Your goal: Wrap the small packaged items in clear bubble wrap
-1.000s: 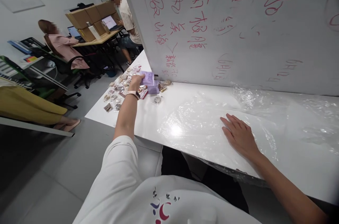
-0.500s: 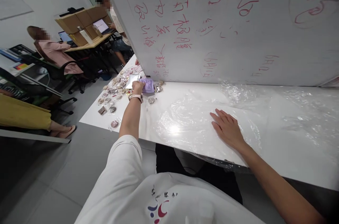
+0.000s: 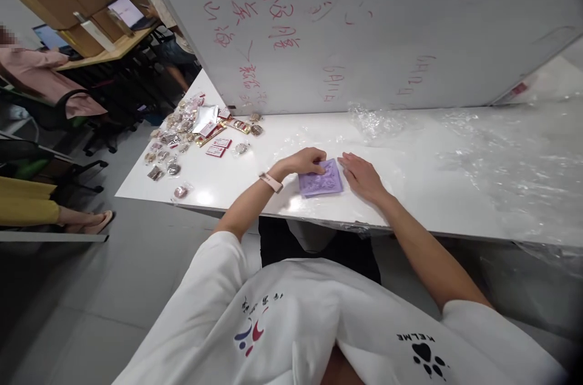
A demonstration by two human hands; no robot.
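Observation:
A flat purple packet (image 3: 321, 181) with an embossed-looking pattern lies at the near side of the white table. My left hand (image 3: 306, 161) grips its upper left part, thumb across the top; some fingertips are hidden. Just right of the packet, my right hand (image 3: 362, 177) rests flat on clear plastic film, fingers stretched out and holding nothing. Off to the left is a heap of small wrapped pieces (image 3: 173, 140). A silvery-white pouch (image 3: 206, 118) lies on that heap, and red-and-white packets (image 3: 218, 147) lie beside it.
A whiteboard (image 3: 296, 69) with red writing stands along the table's back edge. Crumpled clear plastic film (image 3: 523, 172) spreads over the right side. Beyond the table's left end, people sit near a wooden desk (image 3: 109, 51); a bare foot in a sandal (image 3: 98, 222) shows lower left.
My left hand has drawn the purple packet from the heap rightward and nearer, beside my right hand. Red-and-white packets now show near the heap. The view has shifted right and down.

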